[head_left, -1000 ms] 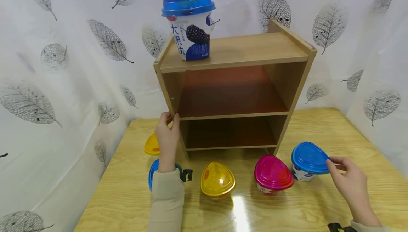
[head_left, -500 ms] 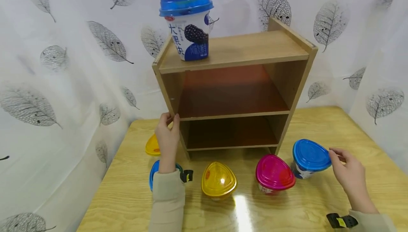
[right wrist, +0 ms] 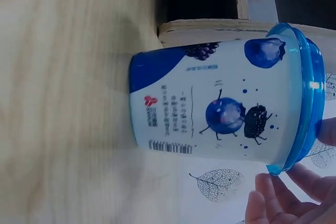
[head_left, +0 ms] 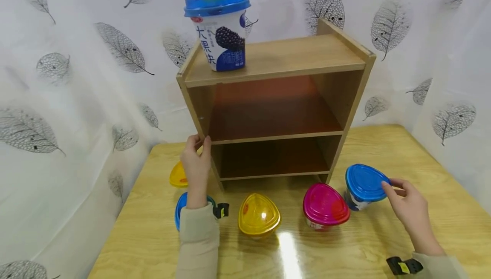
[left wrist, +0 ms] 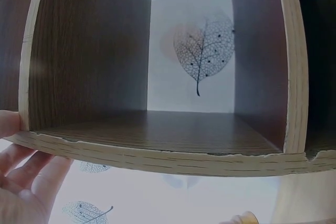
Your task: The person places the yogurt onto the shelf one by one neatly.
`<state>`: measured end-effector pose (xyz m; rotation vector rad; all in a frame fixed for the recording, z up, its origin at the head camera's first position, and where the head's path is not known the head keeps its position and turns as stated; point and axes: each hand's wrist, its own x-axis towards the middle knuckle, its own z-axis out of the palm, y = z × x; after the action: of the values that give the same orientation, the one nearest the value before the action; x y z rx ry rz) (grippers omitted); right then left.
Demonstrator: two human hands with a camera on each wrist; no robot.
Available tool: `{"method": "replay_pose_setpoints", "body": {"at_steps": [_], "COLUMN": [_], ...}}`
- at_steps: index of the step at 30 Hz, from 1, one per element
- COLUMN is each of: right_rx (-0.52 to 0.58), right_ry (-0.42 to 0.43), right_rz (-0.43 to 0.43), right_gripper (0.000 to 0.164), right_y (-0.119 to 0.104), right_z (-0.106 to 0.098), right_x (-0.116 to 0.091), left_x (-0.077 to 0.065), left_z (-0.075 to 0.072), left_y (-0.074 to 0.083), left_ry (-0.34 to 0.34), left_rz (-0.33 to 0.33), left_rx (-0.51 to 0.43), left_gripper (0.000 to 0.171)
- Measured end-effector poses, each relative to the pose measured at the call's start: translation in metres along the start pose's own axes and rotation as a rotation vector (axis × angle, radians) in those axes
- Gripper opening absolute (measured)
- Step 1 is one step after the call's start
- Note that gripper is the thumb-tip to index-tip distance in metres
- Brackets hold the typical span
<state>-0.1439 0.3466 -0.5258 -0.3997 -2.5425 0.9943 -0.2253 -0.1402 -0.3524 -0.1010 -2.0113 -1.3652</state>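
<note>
My left hand (head_left: 196, 164) grips the left side panel of the small wooden shelf (head_left: 276, 136) at the height of its middle board. In the left wrist view its thumb and fingers lie on either side of the panel's edge. At the right, my right hand (head_left: 410, 206) pinches the lid rim of a yogurt cup (head_left: 362, 185) with a blue lid, thumb above and fingers below. The right wrist view shows the white cup (right wrist: 220, 103) with blueberry and blackberry pictures, its base at the table. A pink-lidded cup (head_left: 325, 205) stands close to its left.
Another blue-lidded yogurt cup (head_left: 222, 36) stands on the shelf's top, at its left end. In front of the shelf is a yellow-lidded cup (head_left: 258, 215). Behind my left arm are a blue lid (head_left: 179, 211) and a yellow lid (head_left: 177, 176). A leaf-print curtain (head_left: 88, 100) surrounds the table (head_left: 130, 236).
My right hand has moved the blue-lidded cup slightly back toward the shelf, turning it a little. The left hand keeps its grip on the side panel. The head view has shifted slightly.
</note>
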Motion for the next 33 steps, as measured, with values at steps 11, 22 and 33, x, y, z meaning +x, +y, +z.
{"method": "replay_pose_setpoints", "body": {"at_steps": [11,22,33], "right_rx": [0.004,0.093,0.067], "right_ry": [-0.058,-0.026,-0.006], "right_rz": [0.059,0.118,0.112], "right_gripper": [0.057,0.072,0.063], "right_y": [0.020,0.001,0.000], "right_z": [0.007,0.003,0.014], "right_x": [0.025,-0.007,-0.006], "left_x": [-0.001,0.000,0.000], "left_z": [0.001,0.001,0.001], "left_y": [-0.001,0.001,0.001], "left_ry": [-0.003,-0.004,-0.008], "left_rz": [-0.002,-0.014,-0.025], "left_rx": [-0.007,-0.002,-0.001], "left_gripper": [0.020,0.020,0.019]}}
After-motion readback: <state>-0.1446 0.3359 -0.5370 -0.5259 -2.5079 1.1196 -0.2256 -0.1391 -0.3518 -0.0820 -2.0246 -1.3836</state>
